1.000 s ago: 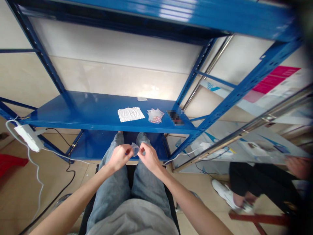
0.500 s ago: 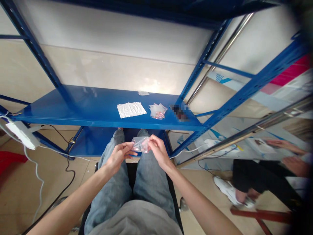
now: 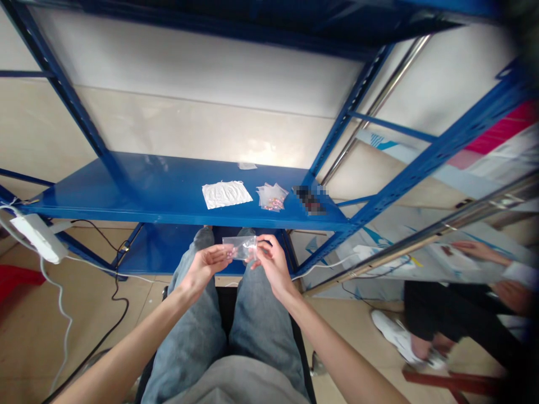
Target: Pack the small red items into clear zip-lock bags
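Over my lap, a small clear plastic bag (image 3: 242, 247) is stretched between both hands. My left hand (image 3: 210, 261) pinches its left end, where a few tiny pinkish pieces show by the fingertips. The bag's right end is gripped by my right hand (image 3: 272, 258), thumb and fingers closed on it. On the blue shelf (image 3: 147, 185) beyond lies a crumpled white cloth-like sheet (image 3: 226, 194). Beside it, to the right, are several small clear bags (image 3: 272, 197) with pink and orange pieces inside.
A dark, pixelated object (image 3: 309, 200) lies at the shelf's right end, and a small whitish packet (image 3: 247, 166) near the back. A white power strip (image 3: 40, 238) with cables hangs at the left. Another person's hand (image 3: 475, 249) is at a surface on the right.
The bag has turned and now lies straighter between my hands, its left end spread out. My left fingers have shifted under that end. The view has tilted up slightly.
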Demonstrator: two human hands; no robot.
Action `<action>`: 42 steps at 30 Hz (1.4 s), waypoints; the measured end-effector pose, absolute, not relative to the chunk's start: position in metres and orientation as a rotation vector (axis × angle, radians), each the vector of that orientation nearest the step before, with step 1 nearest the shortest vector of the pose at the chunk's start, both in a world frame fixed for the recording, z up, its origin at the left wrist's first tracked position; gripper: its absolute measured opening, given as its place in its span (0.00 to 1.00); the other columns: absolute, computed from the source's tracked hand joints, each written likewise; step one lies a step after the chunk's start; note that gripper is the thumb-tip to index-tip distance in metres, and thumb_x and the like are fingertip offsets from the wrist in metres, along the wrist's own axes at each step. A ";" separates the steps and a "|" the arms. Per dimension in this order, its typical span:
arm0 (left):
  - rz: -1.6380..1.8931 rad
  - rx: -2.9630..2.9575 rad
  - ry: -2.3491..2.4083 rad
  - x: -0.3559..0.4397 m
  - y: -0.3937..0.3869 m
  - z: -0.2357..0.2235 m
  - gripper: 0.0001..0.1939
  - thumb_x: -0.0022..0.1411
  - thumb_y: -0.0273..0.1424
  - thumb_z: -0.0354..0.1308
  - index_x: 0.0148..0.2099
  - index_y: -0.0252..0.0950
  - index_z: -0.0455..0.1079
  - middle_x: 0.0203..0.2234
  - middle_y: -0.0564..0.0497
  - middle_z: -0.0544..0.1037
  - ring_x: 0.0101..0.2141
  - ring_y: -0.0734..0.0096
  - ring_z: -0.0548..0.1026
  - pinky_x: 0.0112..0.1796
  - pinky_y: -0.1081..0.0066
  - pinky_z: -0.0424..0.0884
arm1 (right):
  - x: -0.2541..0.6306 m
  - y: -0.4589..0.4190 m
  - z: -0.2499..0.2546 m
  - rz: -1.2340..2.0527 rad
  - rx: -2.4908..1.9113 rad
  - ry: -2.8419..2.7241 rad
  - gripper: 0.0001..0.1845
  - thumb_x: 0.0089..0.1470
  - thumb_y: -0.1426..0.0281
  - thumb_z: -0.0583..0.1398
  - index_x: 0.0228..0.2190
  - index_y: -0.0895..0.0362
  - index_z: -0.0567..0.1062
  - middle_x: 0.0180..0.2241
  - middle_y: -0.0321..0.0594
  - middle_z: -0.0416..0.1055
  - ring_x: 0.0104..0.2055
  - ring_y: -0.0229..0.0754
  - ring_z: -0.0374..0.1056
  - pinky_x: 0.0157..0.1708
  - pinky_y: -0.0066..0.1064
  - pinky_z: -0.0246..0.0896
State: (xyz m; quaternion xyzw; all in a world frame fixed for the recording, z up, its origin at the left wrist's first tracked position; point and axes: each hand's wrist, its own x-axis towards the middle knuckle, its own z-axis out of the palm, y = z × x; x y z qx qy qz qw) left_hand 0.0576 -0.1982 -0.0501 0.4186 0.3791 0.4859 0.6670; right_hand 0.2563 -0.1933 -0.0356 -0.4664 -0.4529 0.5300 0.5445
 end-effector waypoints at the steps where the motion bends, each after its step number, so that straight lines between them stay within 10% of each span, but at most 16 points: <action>1: 1.095 0.950 0.867 0.058 -0.198 -0.050 0.26 0.50 0.34 0.75 0.51 0.31 0.77 0.48 0.37 0.82 0.51 0.51 0.80 0.52 0.61 0.74 | 0.256 -0.194 -0.036 1.262 -1.107 -1.057 0.21 0.51 0.59 0.68 0.42 0.51 0.68 0.34 0.37 0.78 0.28 0.43 0.77 0.21 0.28 0.69; 16: 0.958 1.128 0.941 0.061 -0.203 -0.049 0.20 0.51 0.41 0.74 0.39 0.32 0.77 0.32 0.42 0.85 0.32 0.60 0.83 0.34 0.68 0.78 | 0.242 -0.198 -0.069 1.601 -1.036 -0.637 0.26 0.58 0.46 0.54 0.44 0.52 0.74 0.39 0.49 0.81 0.43 0.55 0.79 0.40 0.46 0.73; 27: 0.870 1.151 0.951 0.065 -0.210 -0.044 0.17 0.49 0.36 0.75 0.39 0.33 0.79 0.32 0.44 0.85 0.32 0.60 0.83 0.35 0.66 0.79 | 0.240 -0.208 -0.064 1.530 -1.131 -0.438 0.30 0.66 0.50 0.45 0.36 0.57 0.77 0.32 0.47 0.80 0.29 0.46 0.77 0.29 0.36 0.70; 42: 0.857 1.269 0.955 0.072 -0.222 -0.033 0.12 0.54 0.35 0.72 0.39 0.35 0.80 0.33 0.47 0.84 0.34 0.60 0.83 0.37 0.68 0.79 | 0.223 -0.212 -0.077 1.344 -1.282 -0.447 0.21 0.60 0.51 0.57 0.25 0.54 0.73 0.23 0.41 0.74 0.21 0.44 0.69 0.22 0.36 0.64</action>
